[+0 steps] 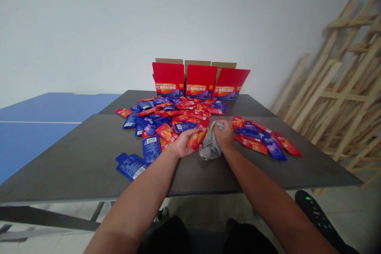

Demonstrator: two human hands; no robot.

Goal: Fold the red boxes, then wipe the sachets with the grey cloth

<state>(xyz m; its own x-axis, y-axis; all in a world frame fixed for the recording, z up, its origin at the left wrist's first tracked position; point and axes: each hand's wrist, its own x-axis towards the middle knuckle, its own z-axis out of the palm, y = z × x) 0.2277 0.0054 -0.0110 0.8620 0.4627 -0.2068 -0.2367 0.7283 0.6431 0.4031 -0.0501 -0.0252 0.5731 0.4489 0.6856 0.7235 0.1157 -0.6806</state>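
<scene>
My left hand (185, 145) grips a red sachet (199, 135) with an orange picture on it, held tilted above the table. Bunched in my right hand (224, 133) is a grey cloth (210, 146), which hangs right beside the sachet and seems to touch its edge. A large heap of red and blue sachets (151, 149) spreads beyond and to the left of my hands. To the right lies a smaller pile of red and blue sachets (258, 137). One blue sachet (131, 166) rests apart near my left forearm.
Three open cartons (201, 81) with raised red flaps stand in a row at the back of the dark table (89, 166). A blue table-tennis table (44, 123) is on the left. Wooden frames (342, 99) lean against the wall at right.
</scene>
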